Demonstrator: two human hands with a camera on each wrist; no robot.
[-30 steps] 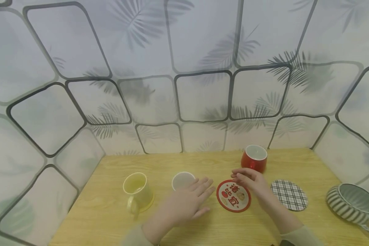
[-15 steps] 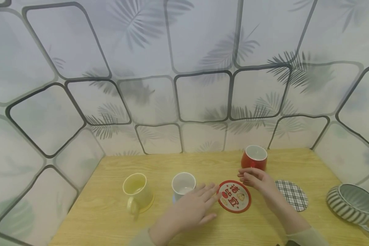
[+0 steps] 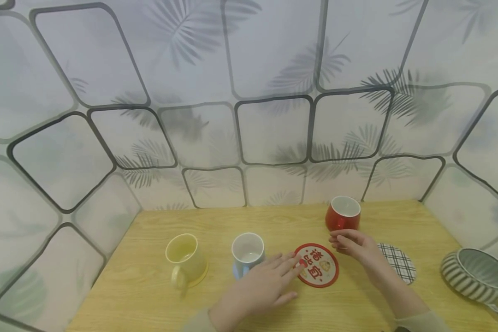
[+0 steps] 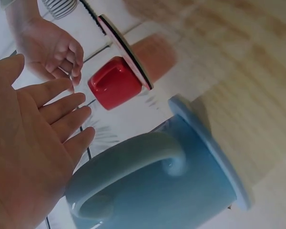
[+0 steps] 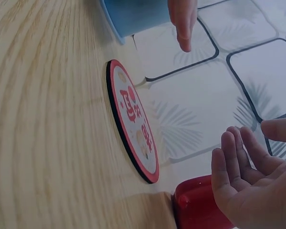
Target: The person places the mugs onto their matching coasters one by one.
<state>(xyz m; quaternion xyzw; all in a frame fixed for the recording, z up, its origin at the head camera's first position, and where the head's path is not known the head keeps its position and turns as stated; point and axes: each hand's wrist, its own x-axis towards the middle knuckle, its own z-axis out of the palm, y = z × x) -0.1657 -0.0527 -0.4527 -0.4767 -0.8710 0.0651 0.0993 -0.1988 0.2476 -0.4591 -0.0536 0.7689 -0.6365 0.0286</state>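
My left hand, fingers extended, hovers in front of a light blue mug that sits on a round blue coaster. Its fingertips overlap the left edge of a red-rimmed round coaster with red characters in the head view. My right hand holds nothing; its fingers are slightly bent, just in front of a red mug. The red mug stands on the wood tabletop behind the red-rimmed coaster. In the right wrist view, that coaster lies flat with nothing on it.
On the left, a yellow mug stands on a yellow coaster. A black-and-white checked coaster lies partly behind my right forearm. A striped mug is at the far right. Patterned cloth encloses the table's back and sides.
My left hand has shifted right, uncovering more of the light blue mug and overlapping the red-rimmed coaster. My right hand has also moved right, covering more of the checked coaster. The mugs stayed put.
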